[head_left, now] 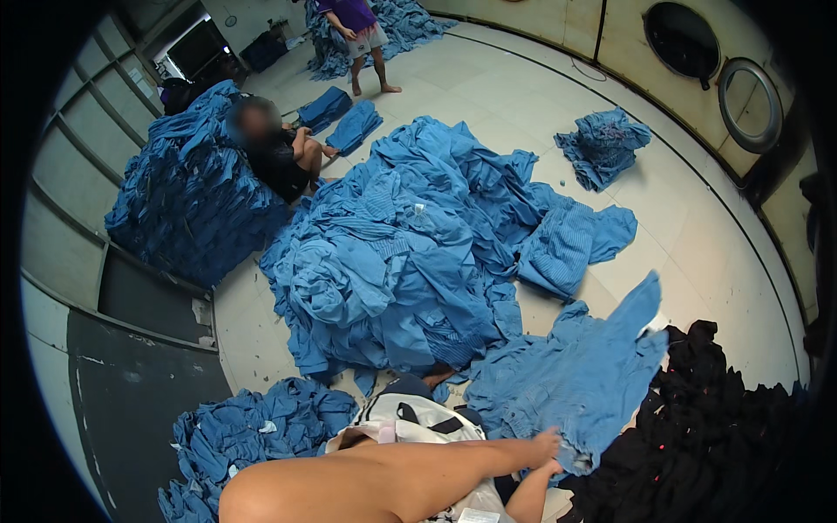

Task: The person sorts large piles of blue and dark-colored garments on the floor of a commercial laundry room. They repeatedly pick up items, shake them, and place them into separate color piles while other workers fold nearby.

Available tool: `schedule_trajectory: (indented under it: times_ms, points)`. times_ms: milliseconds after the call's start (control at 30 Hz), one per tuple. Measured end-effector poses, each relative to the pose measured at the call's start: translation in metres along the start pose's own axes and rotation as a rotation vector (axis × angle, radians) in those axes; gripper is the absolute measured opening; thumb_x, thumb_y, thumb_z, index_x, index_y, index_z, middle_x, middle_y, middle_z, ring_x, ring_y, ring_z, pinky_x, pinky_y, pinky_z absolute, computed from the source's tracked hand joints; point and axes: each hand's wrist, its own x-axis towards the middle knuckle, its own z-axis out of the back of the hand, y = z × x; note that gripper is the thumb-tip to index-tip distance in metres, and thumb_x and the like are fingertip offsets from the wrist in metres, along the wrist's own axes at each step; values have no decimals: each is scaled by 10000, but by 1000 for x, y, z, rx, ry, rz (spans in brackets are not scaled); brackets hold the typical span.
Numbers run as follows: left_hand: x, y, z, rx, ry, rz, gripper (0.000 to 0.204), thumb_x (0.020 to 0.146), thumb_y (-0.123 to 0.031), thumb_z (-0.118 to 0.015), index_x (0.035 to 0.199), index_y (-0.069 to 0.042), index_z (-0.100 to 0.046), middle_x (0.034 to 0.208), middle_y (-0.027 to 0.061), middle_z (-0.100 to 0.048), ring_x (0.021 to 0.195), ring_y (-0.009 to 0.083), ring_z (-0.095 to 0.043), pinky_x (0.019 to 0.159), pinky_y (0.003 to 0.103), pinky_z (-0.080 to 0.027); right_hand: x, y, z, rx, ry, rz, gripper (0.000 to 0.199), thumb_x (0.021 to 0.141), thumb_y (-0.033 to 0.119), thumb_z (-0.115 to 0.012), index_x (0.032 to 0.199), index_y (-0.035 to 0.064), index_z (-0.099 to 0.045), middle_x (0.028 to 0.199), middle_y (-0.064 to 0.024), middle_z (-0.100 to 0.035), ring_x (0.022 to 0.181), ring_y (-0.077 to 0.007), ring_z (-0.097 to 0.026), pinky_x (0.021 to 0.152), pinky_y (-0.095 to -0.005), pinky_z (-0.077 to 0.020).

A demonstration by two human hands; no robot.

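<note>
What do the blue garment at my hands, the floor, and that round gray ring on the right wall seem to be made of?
Blue garment: matte woven cloth, probably cotton or light denim, judging by its soft creases.
Floor: smooth pale tile, perhaps ceramic, given the straight seams.
Round gray ring: likely metal, from its dull sheen, though painted plastic isn't ruled out.

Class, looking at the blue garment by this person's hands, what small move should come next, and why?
Probably ease the left hand and right hand apart at the near end of the blue garment: they sit close together there, while the cloth stretches away from them, creased, so wider spacing might straighten it.
</note>
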Motion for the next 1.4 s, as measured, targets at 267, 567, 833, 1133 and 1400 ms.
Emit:
schedule_trajectory:
  times_ms: [267,567,833,1133,1400]
  points:
    - [-40,36,-11,-157,278,45,871,837,-440,-646,1551,-231,-193,1621,-28,-159,1485,272,-156,1158,530,-179,-13,-79,40,296,137,-373,596,927,425,-422,1363,22,-473,1413,-158,-495,1249,-354,-508,992,-514,-445]
    - [-68,69,6,-553,141,9,524,829,-382,-637,1282,-123,-592,1187,162,-652,1124,369,-604,926,492,-483,-35,-23,52,-891,-370,792,616,951,395,-496,1422,18,-374,1484,-292,-298,1362,-435,-311,1060,-554,-327]
    - [-229,193,-93,-802,-98,843,413,874,-367,-582,1190,-108,-647,1169,178,-657,1076,362,-629,919,460,-497,-89,-29,31,-2141,562,697,712,925,359,-568,1538,225,-232,1610,-206,-45,1469,-441,-46,1095,-689,-172]
    - [-371,203,-250,-952,208,1252,503,804,-374,-642,1156,-15,-655,1209,248,-622,1175,374,-582,963,446,-489,-95,-41,47,-1864,453,681,666,826,172,-637,1455,137,-417,1573,-206,-217,1463,-402,-156,1141,-565,-246]
    - [-367,289,-257,-786,63,1079,484,828,-401,-653,1119,-15,-676,1143,210,-668,1114,368,-624,929,434,-503,-125,-109,116,-1789,198,772,417,803,152,-649,1210,66,-621,1388,-227,-499,1165,-385,-575,969,-446,-472]
